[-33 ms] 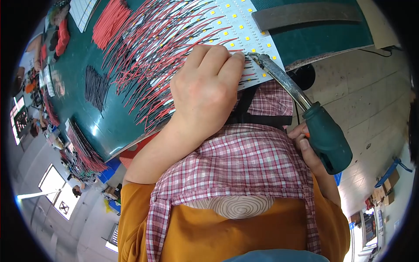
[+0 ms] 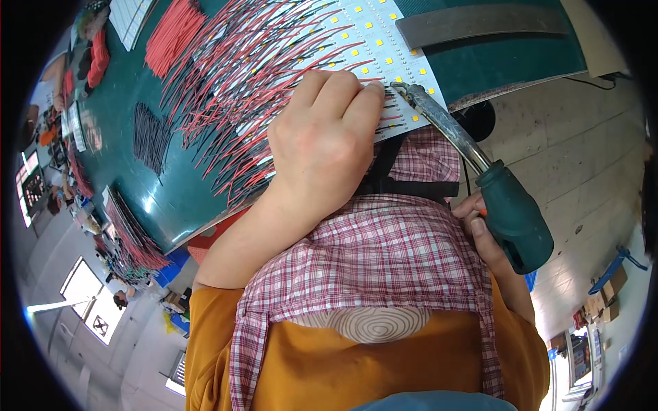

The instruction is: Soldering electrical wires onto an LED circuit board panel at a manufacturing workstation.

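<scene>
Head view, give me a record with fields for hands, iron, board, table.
Left hand: over the board, fingertips at its surface; anything pinched is hidden
Right hand: holds a soldering iron, partly behind its green handle
Iron tip: over the board, right of the left fingertips
Board: white, yellow squares, red and black wires
Table: green; red wire pile, black wire pile, dark bar

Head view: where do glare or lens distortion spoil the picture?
Head view: glare whitens a patch of the glossy dark-green tabletop at left, and its near edge bows; the bright rectangular window lower left is washed out; the bare left hand looks reasonably sharp.
</scene>
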A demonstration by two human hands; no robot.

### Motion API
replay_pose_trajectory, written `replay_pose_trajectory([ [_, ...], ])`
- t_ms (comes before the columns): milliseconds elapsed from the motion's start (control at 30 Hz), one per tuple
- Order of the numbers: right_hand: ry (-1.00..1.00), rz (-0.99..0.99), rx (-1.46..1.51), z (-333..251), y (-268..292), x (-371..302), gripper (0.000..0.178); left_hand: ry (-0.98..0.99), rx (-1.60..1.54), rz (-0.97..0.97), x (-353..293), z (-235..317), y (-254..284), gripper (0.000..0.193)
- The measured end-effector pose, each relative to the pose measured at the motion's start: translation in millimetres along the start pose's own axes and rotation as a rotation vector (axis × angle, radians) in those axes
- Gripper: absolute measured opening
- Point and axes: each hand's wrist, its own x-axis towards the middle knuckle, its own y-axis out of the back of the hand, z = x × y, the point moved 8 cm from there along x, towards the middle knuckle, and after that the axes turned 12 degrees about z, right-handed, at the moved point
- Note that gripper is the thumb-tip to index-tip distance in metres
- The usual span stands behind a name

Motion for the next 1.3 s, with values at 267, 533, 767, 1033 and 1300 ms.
replay_pose_trajectory([
  [267,-0.189,0.024,0.151,10.5,2.2,-1.9,0.009,0.001,0.004,0.004,-0.1,0.9,0.1,0.021],
  [533,-0.123,-0.047,0.222,-3.8,-0.5,2.3,0.014,0.019,0.012,-0.017,0.5,3.4,0.6,0.020],
  [767,-0.063,-0.030,0.348,-8.8,-6.1,12.8,0.012,0.058,-0.090,0.070,7.3,-13.9,4.1,0.022],
  [1033,0.091,-0.076,-0.189,-20.9,-4.9,18.7,0.015,0.010,0.005,0.070,7.0,-9.7,-1.3,0.021],
  [1300,-0.069,-0.176,-0.056,-5.1,-10.6,12.5,0.018,0.036,0.021,0.004,11.6,-9.4,-3.1,0.018],
])
